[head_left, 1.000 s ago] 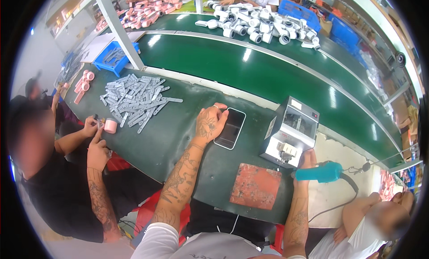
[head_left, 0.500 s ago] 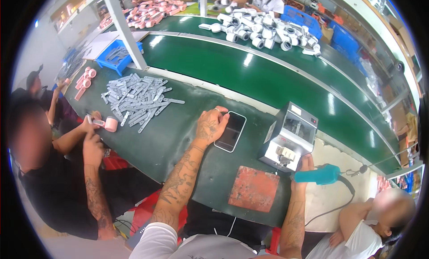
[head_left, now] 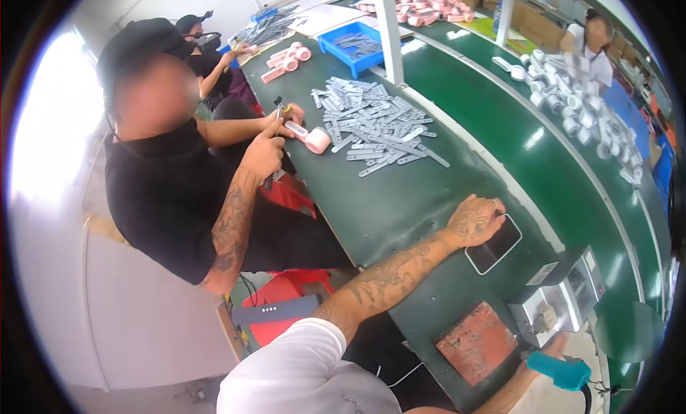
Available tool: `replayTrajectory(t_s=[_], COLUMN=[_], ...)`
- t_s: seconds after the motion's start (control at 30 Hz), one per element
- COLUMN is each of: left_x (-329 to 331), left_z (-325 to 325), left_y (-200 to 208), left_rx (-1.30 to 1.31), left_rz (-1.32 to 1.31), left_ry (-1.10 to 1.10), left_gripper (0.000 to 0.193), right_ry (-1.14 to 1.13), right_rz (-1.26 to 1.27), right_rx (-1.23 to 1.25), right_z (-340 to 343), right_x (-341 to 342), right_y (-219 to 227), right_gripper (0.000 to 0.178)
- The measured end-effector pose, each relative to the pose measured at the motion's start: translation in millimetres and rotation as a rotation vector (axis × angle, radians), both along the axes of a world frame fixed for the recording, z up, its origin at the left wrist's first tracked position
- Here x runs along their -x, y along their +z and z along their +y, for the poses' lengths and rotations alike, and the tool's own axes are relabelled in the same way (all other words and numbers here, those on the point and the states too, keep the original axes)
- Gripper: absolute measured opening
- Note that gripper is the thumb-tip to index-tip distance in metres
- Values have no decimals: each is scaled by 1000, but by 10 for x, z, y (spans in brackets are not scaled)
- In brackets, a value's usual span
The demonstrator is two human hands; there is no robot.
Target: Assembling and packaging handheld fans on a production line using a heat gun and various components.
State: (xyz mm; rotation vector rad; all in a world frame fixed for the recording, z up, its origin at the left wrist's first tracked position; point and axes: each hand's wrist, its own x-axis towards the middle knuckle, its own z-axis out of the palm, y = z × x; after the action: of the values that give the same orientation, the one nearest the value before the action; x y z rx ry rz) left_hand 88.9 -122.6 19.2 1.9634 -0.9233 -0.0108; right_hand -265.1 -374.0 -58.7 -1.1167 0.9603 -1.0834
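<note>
My left hand (head_left: 477,221) rests on the green table with its fingers curled down at the upper left edge of a white-rimmed, dark-screened phone (head_left: 494,245). Whatever may be under those fingers is hidden. My right hand (head_left: 532,367) is low at the right, beside a small grey metal machine (head_left: 561,303). A teal corded hand tool (head_left: 559,371) overlaps this hand, so its grip cannot be made out. Between my arms a worn reddish square plate (head_left: 477,342) lies on the table, in front of the machine.
A heap of grey flat strips (head_left: 379,124) lies farther along the table, with a blue bin (head_left: 351,48) behind. At left a co-worker (head_left: 161,156) holds a pink round-headed part (head_left: 317,140) and a dark tool. White parts (head_left: 572,99) pile beyond the green conveyor (head_left: 500,106).
My view has turned left, bringing the co-worker further into it. My left hand stays at the phone's edge, and my right hand remains by the machine and the teal tool.
</note>
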Motion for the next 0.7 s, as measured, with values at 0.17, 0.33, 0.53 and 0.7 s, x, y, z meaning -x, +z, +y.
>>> replayTrajectory(t_s=[0.17, 0.33, 0.53, 0.7], left_x=[-28, -51, -9, -4], left_z=[19, 16, -3, 18], left_y=[-39, -95, -50, -42], left_rx=[-9, -1, -36, 4], left_rz=[4, 17, 41, -12], left_ry=[22, -4, -6, 15], left_gripper=[19, 21, 17, 17], right_ry=[51, 55, 42, 66], right_rz=[10, 59, -49, -22], right_rx=[-54, 40, 0, 116], right_z=[228, 321, 369, 201], right_x=[-191, -214, -173, -80], right_y=[281, 359, 409, 171], right_gripper=[64, 65, 57, 52])
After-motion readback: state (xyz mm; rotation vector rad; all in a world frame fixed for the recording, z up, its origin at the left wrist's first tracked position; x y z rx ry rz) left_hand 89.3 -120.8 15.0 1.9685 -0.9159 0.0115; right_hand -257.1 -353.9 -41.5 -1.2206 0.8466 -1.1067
